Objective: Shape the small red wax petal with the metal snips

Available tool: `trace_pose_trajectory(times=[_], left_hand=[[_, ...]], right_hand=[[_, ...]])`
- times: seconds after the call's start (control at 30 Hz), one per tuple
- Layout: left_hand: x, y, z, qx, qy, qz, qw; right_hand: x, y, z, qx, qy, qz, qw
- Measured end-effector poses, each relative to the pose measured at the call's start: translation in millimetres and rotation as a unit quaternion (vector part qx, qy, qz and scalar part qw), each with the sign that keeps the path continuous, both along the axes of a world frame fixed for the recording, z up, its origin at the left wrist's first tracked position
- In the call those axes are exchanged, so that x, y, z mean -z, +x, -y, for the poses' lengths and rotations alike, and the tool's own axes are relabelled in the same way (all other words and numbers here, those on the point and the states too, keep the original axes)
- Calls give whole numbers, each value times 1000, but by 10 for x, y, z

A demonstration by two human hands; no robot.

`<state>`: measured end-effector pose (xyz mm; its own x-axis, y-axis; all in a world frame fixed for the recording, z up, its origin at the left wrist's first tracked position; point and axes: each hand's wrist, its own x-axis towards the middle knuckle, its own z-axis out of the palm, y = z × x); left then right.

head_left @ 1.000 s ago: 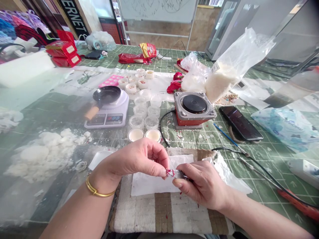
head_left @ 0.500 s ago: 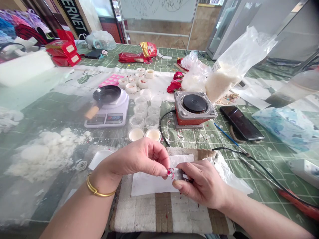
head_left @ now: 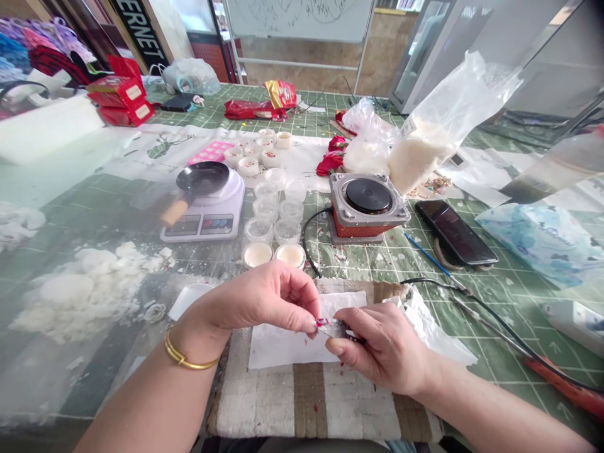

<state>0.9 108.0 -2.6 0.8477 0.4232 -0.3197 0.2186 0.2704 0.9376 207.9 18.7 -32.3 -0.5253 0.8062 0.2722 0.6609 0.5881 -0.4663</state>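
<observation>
My left hand (head_left: 278, 299), with a gold bangle on the wrist, pinches a small piece of red petal (head_left: 319, 323) between thumb and fingertips. Closed around a small cutting tool with a metal blade (head_left: 334, 328) and a dark handle is my right hand (head_left: 387, 346); its exact kind is partly hidden by the fingers. The blade touches the petal, and red shreds lie on it. Beneath both hands a white sheet of paper (head_left: 268, 352) rests on a striped cloth mat (head_left: 264, 402), which has a few red bits on it.
Two cups of pale wax (head_left: 257, 254) stand just beyond my hands, with several clear cups (head_left: 265, 209) behind. A hot plate (head_left: 368, 195) is to the right, a phone (head_left: 455, 233) beside it. On the left are a scale (head_left: 226, 217) with a small pan (head_left: 202, 177) and white flakes (head_left: 85, 283).
The blade has turned slightly in my right hand, and more red bits show on the paper and mat below. Both hands stay in nearly the same place.
</observation>
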Motion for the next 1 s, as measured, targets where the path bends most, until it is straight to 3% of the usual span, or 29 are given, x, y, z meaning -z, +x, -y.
trace_pose_trajectory(times=[0.53,1.0], left_hand=[[-15,-11,6,3,23,-10,1000],[11,-2,12,-12,-4,17,1000]], right_hand=[[3,16,3,-3,-7,2,1000],[4,-12,-23,-5,0,-19,1000]])
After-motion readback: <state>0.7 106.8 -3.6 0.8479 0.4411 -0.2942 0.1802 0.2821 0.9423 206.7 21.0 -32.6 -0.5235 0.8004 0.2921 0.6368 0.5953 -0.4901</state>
